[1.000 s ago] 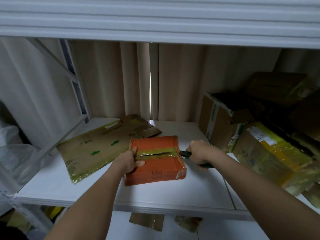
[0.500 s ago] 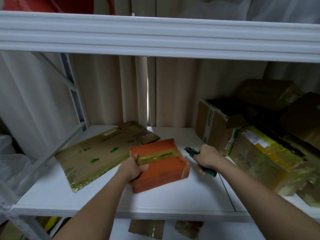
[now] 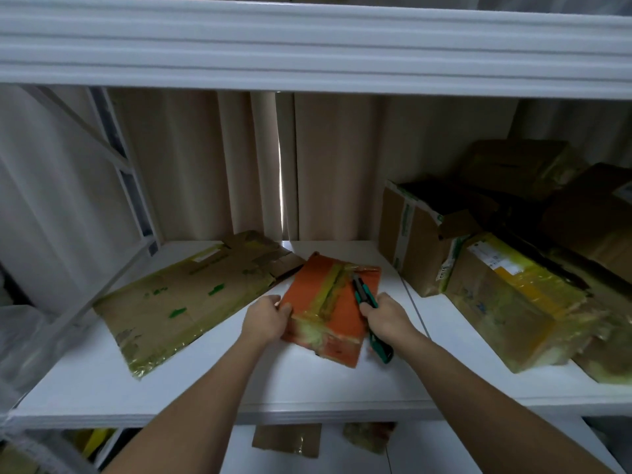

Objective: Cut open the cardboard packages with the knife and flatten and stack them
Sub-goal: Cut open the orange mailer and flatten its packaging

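An orange box [image 3: 330, 302] lies on the white shelf [image 3: 307, 388] at the centre, turned so its yellowed tape strip runs from 1 o'clock to 7 o'clock. The left hand [image 3: 265, 319] grips the box's left edge, thumb on top and fingers curled under. The right hand [image 3: 386, 318] is wrapped around a green knife [image 3: 364, 295], whose tip rests on the box top just right of the tape; the handle's butt sticks out below the hand at 5 o'clock.

At 9 o'clock of the box, a flattened carton [image 3: 191, 302] lies flat, its far corner touching or nearly touching the box. At 2 to 3 o'clock a pile of boxes [image 3: 496, 268] crowds the shelf's right end: an open brown one at the back, a tape-wrapped yellowish one in front, darker ones behind. None blocks the hands.

Beige curtains [image 3: 212, 165] hang behind, with a bright slit at 12 o'clock. An upper shelf [image 3: 307, 46] spans the top. Below the shelf's front edge, cardboard scraps [image 3: 287, 439] lie on a lower level.
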